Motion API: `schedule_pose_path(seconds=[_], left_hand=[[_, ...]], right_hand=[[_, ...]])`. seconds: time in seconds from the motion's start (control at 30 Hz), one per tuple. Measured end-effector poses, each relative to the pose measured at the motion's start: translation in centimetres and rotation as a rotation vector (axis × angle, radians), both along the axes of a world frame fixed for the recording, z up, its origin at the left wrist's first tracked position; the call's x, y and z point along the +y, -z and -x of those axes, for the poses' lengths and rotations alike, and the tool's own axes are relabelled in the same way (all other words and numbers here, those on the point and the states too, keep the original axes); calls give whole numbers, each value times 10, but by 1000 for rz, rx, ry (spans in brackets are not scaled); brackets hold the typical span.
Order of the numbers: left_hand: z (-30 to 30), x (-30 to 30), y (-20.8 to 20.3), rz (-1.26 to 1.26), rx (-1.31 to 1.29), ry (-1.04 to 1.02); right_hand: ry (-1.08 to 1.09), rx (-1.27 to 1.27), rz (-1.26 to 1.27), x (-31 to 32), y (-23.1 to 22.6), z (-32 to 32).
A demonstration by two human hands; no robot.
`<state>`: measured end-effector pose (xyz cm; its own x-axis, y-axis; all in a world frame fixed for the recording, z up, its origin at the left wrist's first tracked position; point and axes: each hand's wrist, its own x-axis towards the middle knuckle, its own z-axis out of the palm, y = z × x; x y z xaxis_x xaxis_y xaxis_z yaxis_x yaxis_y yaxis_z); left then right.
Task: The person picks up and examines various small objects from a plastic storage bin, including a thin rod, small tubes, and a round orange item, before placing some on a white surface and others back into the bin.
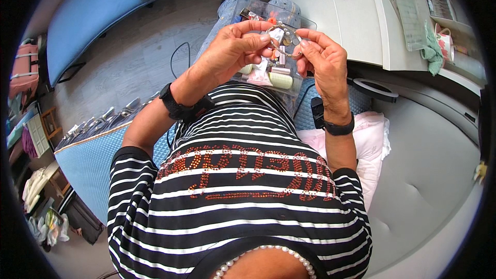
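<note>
A thin bracelet point(285, 55), ring-shaped with small bright pieces along it, is held up between my hands. My left hand point(236, 45) pinches its left side between thumb and fingers. On the opposite side, the thumb and forefinger of my right hand point(325, 61) grip it too. Below the bracelet, a clear plastic box point(307, 22) rests on my lap. Small items fill it, among them a pale green hair roller point(280, 80), a pinkish shiny cylinder point(280, 71) and a pink-and-white packet point(258, 75). My fingers hide part of its contents.
I sit on a bed with a light blue quilted cover point(88, 157) and a grey padded headboard point(421, 191). A white cabinet point(320, 8) stands ahead to the right. Across the grey floor point(129, 59) is a blue bed point(93, 15). A pink cushion point(364, 137) lies by my right arm.
</note>
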<state>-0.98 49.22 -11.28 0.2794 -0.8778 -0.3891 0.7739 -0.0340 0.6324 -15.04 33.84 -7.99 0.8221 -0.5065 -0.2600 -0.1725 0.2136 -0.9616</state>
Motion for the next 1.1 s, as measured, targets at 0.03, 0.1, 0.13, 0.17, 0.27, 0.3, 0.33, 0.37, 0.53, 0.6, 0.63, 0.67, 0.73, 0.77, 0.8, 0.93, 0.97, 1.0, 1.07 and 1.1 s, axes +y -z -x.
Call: schedule_pose_path(seconds=[0.03,0.1,0.13,0.17,0.27,0.3,0.33,0.37,0.53,0.6,0.63,0.67,0.73,0.77,0.8,0.93,0.97,1.0,1.07,1.1], left_hand=[[0,-1,0,27,33,-6],[-1,-1,0,53,67,-15],[-1,-2,0,81,82,-30],[-1,-2,0,110,97,-45],[1,-3,2,126,165,-66],[1,-3,3,126,166,-68],[0,-3,3,114,180,-78],[0,-3,3,102,193,-89],[1,-2,9,87,171,-83],[1,-2,9,84,155,-76],[2,-2,8,56,129,-56],[2,-2,7,28,102,-36],[0,1,10,73,78,-11],[-1,2,10,118,53,14],[-1,1,9,120,53,15],[2,1,6,45,-71,6],[4,1,7,37,-122,7],[4,0,7,37,-122,6],[7,-1,7,28,-108,2],[7,-2,6,28,-108,2]], right_hand=[[-16,22,-27,1,1,1],[-36,47,-54,3,2,3],[-34,56,-60,4,2,3],[-32,65,-66,6,2,3],[-46,39,-66,8,3,3],[-48,41,-66,9,3,3],[-49,41,-72,9,2,3],[-49,41,-77,10,1,3],[-70,-20,-9,11,3,3],[-84,-25,9,10,3,3],[-72,5,34,10,2,4],[-61,34,59,9,1,4],[-34,33,-11,7,-4,4],[-7,32,-82,6,-5,4],[-6,32,-80,4,-5,5],[4,2,-191,-1,-4,6],[8,3,-214,0,-4,6],[14,3,-236,1,-4,6],[31,16,-228,6,-7,4],[51,27,-219,7,-8,3]])
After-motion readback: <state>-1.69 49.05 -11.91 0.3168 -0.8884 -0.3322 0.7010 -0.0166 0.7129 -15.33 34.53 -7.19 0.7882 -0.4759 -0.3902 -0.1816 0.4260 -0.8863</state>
